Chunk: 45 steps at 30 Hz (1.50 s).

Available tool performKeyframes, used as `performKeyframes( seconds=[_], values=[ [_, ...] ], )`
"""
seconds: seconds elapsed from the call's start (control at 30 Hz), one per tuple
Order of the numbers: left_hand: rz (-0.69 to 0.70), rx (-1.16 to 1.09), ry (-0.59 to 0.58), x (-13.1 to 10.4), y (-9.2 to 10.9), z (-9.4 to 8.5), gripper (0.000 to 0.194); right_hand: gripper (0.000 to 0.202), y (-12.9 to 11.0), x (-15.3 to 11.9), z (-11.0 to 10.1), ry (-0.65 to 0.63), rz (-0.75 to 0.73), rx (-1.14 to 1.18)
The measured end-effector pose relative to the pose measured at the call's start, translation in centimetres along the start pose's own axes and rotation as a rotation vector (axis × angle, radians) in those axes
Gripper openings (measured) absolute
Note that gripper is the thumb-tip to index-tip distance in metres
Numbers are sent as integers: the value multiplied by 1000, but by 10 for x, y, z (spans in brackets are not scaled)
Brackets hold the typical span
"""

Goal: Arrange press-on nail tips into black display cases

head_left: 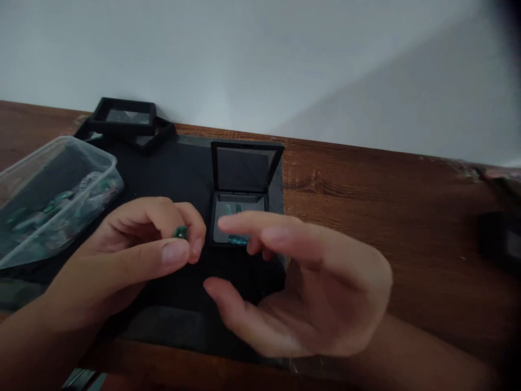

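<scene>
A: Where did we have the left hand (116, 258)?

B: Left of centre in the frame, fingers curled. It was pinching a small green stone (180, 232) between thumb and index finger. Stone sat near frame centre, partly hidden by the thumb.

A: And the right hand (325, 288)?

B: Lower right of centre. Released: thumb well apart from the fingers, index pointing toward frame left. In our view it overlapped the black case (212, 225); we couldn't tell if it touched.

A: Case state?

B: Centre of frame, on the black mat (179, 168). Lid (248, 145) was up, with a clear pane in a black frame. In the base we saw a pale green piece (228, 208), a dark green piece (238, 207) and blue-green pieces (235, 239), those partly behind the fingers.

A: Anything else around?

B: Clear plastic tub (52, 160) at the left edge, stones (52, 203) inside, mostly green; too blurred for us to count. Black frames (126, 129) were stacked at upper left, by the wall (244, 65). We had wooden tabletop (366, 195) across the right side, plus a blurred dark object (496, 239) at the right edge.
</scene>
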State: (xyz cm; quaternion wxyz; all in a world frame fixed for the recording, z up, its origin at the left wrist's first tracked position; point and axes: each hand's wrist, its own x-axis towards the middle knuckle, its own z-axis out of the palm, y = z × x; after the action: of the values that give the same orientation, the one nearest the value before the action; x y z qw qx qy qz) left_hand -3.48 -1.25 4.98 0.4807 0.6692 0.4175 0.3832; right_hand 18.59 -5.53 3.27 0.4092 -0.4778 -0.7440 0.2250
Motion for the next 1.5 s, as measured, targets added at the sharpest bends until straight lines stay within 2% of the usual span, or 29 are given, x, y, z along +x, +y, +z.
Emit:
performKeyframes(
  seconds=[0.1,0.2,0.3,0.47,0.57,0.67,0.73,0.87,0.97,1.07,1.13,1.23,1.33,1.5],
  values=[
    [-131,-268,-96,3,6,5,30,55,4,5,5,162,-117,126],
    [-216,-321,-160,5,10,11,30,61,0,5,9,163,-191,217],
    [-218,-360,-224,7,11,12,28,54,-4,5,8,123,-201,249],
    [-204,-377,-241,9,11,12,27,31,-2,5,5,23,-80,152],
    [-216,-388,-255,10,10,13,27,30,0,7,7,75,-183,151],
    [-170,-375,-249,10,7,14,20,31,1,9,6,117,-297,153],
    [-121,-330,-194,10,5,15,16,29,2,12,2,102,-291,110],
    [37,-158,-15,8,2,16,14,26,7,20,-11,98,-181,31],
    [182,138,56,5,-2,18,16,27,20,28,-19,60,-125,-91],
    [351,470,45,4,-10,19,11,28,35,36,-23,87,-152,-204],
    [411,598,-2,5,-16,20,4,27,42,40,-24,74,-141,-247],
    [429,692,-62,6,-24,24,17,23,47,44,-22,-46,-50,-281],
    [431,738,-49,6,-28,29,19,21,49,46,-20,-137,51,-279],
    [437,758,-46,7,-32,33,17,32,52,46,-17,-103,155,-162]
  ],
)
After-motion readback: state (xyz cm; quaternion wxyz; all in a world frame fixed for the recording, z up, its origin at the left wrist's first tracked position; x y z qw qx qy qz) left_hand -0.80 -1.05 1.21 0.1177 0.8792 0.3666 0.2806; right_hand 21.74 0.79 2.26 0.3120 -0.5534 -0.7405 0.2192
